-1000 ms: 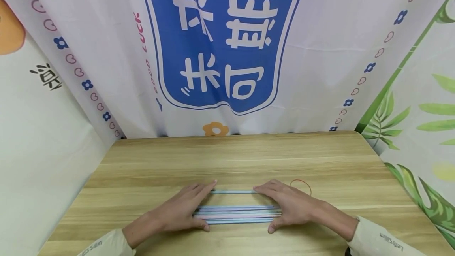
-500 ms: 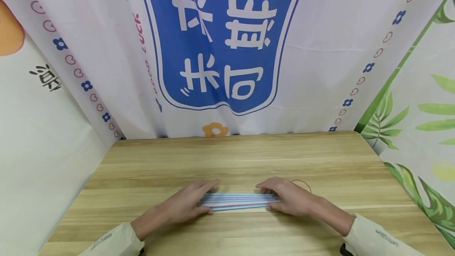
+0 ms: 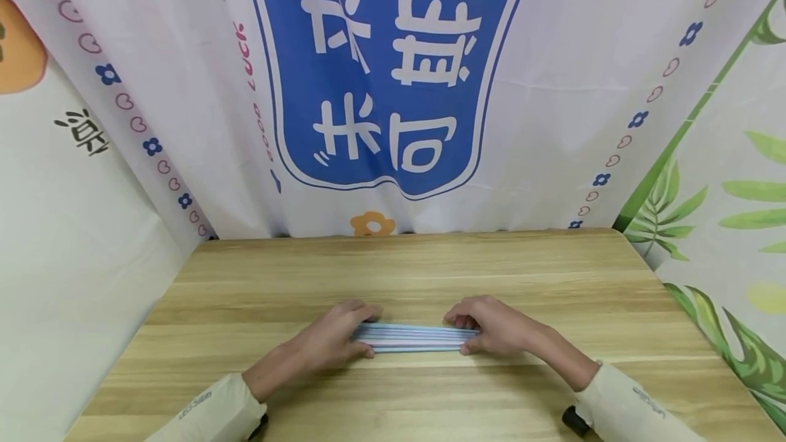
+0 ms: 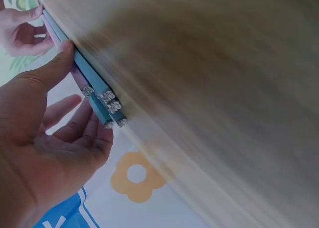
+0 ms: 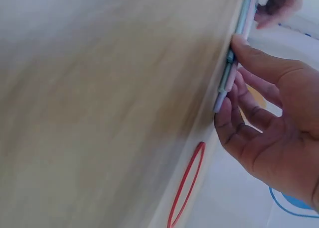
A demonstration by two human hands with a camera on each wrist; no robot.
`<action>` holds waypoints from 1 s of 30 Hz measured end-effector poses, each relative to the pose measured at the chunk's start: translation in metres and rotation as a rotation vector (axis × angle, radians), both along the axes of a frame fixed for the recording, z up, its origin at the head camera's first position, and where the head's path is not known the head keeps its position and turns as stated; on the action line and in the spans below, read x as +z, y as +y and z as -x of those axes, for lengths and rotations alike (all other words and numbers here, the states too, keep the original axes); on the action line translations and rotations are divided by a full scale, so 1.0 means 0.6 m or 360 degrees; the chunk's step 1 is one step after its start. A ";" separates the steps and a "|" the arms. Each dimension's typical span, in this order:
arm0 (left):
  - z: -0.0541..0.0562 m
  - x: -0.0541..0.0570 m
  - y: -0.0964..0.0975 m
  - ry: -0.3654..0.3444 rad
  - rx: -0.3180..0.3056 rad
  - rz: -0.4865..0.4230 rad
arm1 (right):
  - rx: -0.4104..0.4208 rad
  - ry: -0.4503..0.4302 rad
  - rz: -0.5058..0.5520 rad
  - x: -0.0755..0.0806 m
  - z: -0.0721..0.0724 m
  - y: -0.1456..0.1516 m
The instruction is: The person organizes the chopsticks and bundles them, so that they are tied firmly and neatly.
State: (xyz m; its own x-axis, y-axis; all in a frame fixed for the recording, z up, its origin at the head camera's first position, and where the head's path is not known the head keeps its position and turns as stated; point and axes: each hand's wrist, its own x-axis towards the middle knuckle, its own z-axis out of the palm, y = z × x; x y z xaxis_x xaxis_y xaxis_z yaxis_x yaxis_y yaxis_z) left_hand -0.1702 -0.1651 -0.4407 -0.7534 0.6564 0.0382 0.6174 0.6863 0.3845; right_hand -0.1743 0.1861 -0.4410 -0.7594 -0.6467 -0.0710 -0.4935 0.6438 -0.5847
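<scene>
A bundle of pastel chopsticks (image 3: 417, 338), blue, pink and lilac, lies crosswise low over the table, side by side. My left hand (image 3: 338, 336) grips their left end, thumb at the near side and fingers at the far side. In the left wrist view, the silver-patterned butts of teal chopsticks (image 4: 94, 81) stick out past the left thumb. My right hand (image 3: 500, 326) holds the other end between thumb and curled fingers. Thinner, staggered tips of the chopsticks (image 5: 227, 78) show beside that thumb in the right wrist view.
A red elastic loop (image 5: 185, 188) lies on the wooden table (image 3: 399, 271) just right of the right hand; the arm hides it in the head view. Printed curtains (image 3: 552, 121) hang along the table's back edge and both sides.
The separate far chopstick has joined the rest, and the spread row has narrowed into a tighter bundle. Both hands have moved away from the body, their fingers curling in around the ends.
</scene>
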 end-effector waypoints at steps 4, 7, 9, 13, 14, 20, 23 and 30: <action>-0.002 0.000 0.004 0.0015 0.0006 0.0016 | 0.0012 -0.0026 0.0000 0.003 0.000 0.000; -0.005 0.001 0.006 0.0004 0.0014 0.0024 | 0.0019 -0.0022 -0.0005 0.005 -0.005 -0.001; -0.007 0.003 0.008 -0.0008 0.0024 0.0024 | 0.0008 -0.0012 -0.0022 0.007 -0.009 -0.002; -0.010 0.007 0.011 -0.0024 0.0047 0.0031 | -0.0029 0.0023 -0.0056 0.008 -0.014 -0.003; -0.010 0.008 0.011 -0.0027 0.0052 0.0032 | -0.0036 0.0029 -0.0059 0.008 -0.014 -0.003; -0.014 0.008 0.013 0.0011 0.0068 0.0048 | -0.0041 0.0029 -0.0003 0.005 -0.013 -0.002; -0.015 0.006 0.012 0.0039 0.0067 0.0048 | -0.0019 0.0034 0.0058 0.005 -0.013 -0.003; -0.020 0.001 0.011 0.0033 0.0070 0.0009 | -0.0007 0.0028 0.0162 -0.002 -0.017 -0.001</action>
State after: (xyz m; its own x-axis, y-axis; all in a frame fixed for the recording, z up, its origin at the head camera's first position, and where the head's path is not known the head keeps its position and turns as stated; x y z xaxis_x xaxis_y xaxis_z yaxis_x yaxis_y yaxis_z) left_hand -0.1583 -0.1585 -0.4398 -0.7806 0.6230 0.0505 0.5944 0.7149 0.3682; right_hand -0.1641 0.1856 -0.4425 -0.7627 -0.6467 0.0080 -0.5016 0.5837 -0.6384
